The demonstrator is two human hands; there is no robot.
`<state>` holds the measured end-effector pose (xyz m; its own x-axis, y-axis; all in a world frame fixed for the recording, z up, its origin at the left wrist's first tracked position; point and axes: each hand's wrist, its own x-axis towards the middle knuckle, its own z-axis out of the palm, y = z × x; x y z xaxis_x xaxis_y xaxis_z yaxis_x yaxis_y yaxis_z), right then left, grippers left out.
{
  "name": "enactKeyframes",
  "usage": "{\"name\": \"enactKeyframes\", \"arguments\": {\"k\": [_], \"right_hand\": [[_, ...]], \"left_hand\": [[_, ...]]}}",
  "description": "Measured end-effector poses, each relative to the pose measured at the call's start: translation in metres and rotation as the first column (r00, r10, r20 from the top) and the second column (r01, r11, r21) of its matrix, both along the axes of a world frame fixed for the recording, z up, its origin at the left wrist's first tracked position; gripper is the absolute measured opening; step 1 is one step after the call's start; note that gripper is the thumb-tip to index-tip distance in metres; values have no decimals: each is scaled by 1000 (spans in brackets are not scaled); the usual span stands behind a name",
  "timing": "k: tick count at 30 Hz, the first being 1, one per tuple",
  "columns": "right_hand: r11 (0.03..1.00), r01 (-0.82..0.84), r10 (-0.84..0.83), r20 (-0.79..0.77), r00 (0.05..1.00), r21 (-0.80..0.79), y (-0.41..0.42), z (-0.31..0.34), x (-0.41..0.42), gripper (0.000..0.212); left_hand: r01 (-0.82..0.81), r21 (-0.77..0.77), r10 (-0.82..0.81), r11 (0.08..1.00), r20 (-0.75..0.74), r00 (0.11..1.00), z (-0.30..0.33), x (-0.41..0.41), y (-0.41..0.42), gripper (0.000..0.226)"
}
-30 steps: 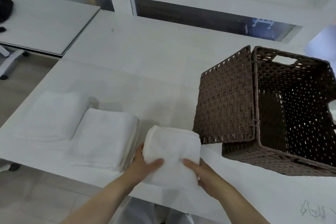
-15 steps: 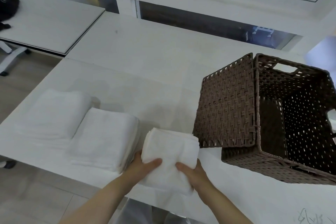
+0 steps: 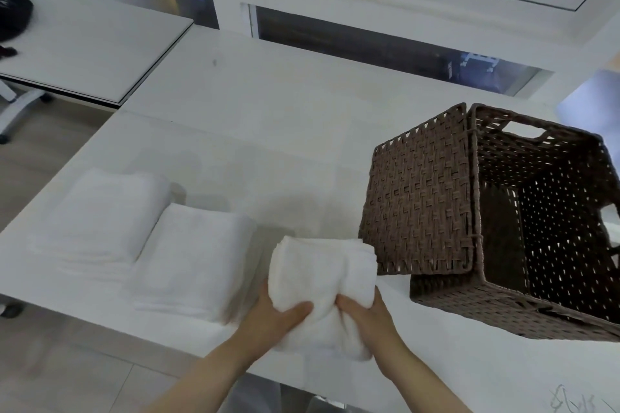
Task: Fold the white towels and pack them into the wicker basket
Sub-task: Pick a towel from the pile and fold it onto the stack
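While both hands (image 3: pixel 322 315) grip towel (image 3: pixel 322 278), basket (image 3: pixel 469 298) sits just right.

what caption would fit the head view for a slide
Both hands, left hand and right hand, grip a folded white towel beside the empty wicker basket; two towel stacks wait at left.

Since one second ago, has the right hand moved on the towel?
Yes. The right hand slid left toward the left hand, bunching the folded towel beside the unmoved wicker basket.
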<state>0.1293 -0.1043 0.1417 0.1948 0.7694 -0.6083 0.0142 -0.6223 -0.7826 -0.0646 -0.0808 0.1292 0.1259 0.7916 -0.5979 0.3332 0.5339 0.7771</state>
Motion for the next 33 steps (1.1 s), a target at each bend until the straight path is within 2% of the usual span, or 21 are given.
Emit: {"name": "enactKeyframes", "arguments": {"k": [4, 7, 10, 17, 23, 29, 33], "right_hand": [[994, 4, -8, 35, 999, 105, 29, 27, -5, 52], [974, -6, -20, 113, 993, 226, 55, 55, -22, 55], [947, 8, -54, 136, 989, 320, 74, 78, -38, 57], [877, 121, -216, 156, 964, 465, 96, 117, -26, 55], [851, 133, -260, 188, 947, 507, 95, 160, 42, 47], [818, 163, -324, 207, 923, 552, 76, 190, 142, 53], [798, 255, -390, 145, 909, 546, 59, 200, 219, 53]], "left_hand": [[-5, 137, 11, 991, -46, 999, 27, -1, 23, 127], [63, 296, -31, 953, -111, 993, 58, -11, 53, 114], [169, 409, -80, 897, -226, 971, 89, -20, 83, 114], [301, 510, -142, 805, -328, 934, 139, -1, 129, 101], [295, 562, -180, 773, -252, 951, 166, 67, 139, 79], [298, 592, -235, 749, -184, 955, 197, 172, 126, 87], [314, 614, -299, 724, -130, 945, 207, 248, 117, 89]]}}
